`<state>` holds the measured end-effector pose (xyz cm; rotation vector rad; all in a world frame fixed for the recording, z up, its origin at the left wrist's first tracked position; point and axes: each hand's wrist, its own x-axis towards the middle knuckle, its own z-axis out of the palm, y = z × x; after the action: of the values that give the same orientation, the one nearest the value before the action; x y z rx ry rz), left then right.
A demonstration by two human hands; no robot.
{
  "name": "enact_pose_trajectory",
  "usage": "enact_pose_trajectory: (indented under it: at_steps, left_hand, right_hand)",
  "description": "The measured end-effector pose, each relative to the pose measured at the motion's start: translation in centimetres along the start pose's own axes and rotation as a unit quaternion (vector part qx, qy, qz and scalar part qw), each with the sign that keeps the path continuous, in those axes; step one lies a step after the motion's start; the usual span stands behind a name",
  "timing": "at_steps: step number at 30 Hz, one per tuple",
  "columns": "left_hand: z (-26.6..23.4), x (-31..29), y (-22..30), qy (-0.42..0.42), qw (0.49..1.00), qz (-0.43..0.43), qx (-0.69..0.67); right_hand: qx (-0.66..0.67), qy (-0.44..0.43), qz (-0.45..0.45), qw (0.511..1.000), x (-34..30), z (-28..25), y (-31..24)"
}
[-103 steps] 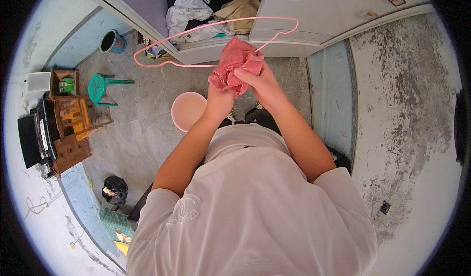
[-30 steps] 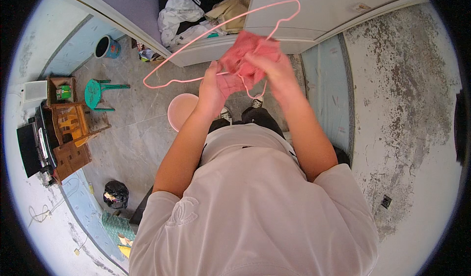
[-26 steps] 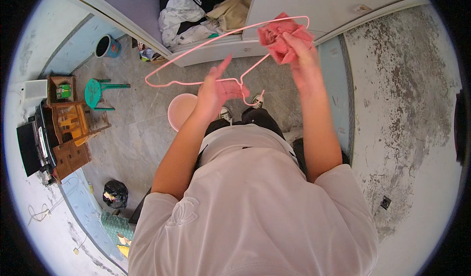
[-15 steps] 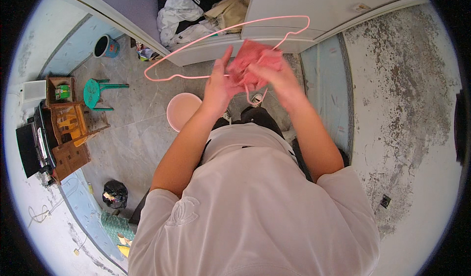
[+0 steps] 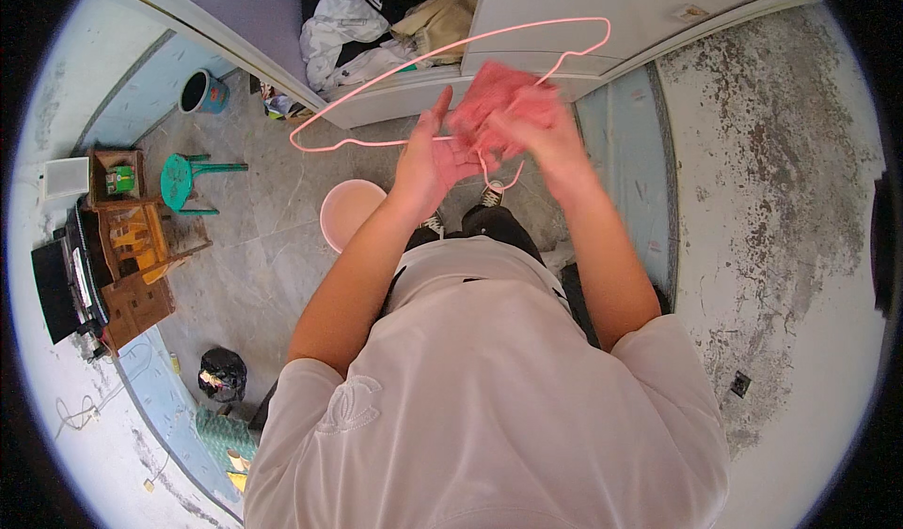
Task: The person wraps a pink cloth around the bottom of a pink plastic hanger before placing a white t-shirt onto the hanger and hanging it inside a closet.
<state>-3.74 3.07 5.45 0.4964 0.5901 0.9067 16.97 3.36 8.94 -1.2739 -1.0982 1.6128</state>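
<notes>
A pink wire hanger [image 5: 395, 142] is in front of me, its hook hanging down toward my shoes. Bunched about the hanger's middle is a pink cloth [image 5: 497, 92], blurred by motion. My right hand [image 5: 547, 139] is closed on the cloth, its fingertips smeared. Beside it, on the left, my left hand [image 5: 428, 160] is turned palm up with the thumb apart and fingers stretched out under the cloth and wire. Whether its fingertips touch the cloth cannot be made out.
A pink basin [image 5: 352, 211] stands on the floor left of my feet. Ahead is an open wardrobe with piled clothes [image 5: 343, 26]. Farther left are a green stool [image 5: 176, 181], a blue bucket [image 5: 203, 92], a wooden chair [image 5: 141, 237] and a black bag [image 5: 222, 374].
The hanger and cloth have shifted slightly to the right and away from me, along with my right hand. My left palm shows more openly, the cloth having moved off it.
</notes>
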Motion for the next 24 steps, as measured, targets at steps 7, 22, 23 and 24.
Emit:
enact_pose_trajectory:
  at_steps: [7,22,23,24]
  left_hand:
    - [-0.7,0.2,-0.7,0.021,1.000,-0.019,-0.007]
    - [-2.8,-1.6,-0.6,0.087,0.996,0.010,0.021]
    - [-2.5,-1.3,-0.6,0.118,0.993,0.023,-0.003]
    - [-2.2,-1.1,-0.6,0.150,0.988,0.037,-0.026]
  right_hand:
    - [0.103,0.079,-0.043,0.991,-0.9,3.3,0.7]
    - [0.209,0.131,-0.120,0.962,0.2,-1.8,-1.7]
    - [0.203,0.139,-0.115,0.962,0.2,-1.0,-1.4]
    - [0.197,0.147,-0.111,0.963,0.1,-0.2,-1.2]
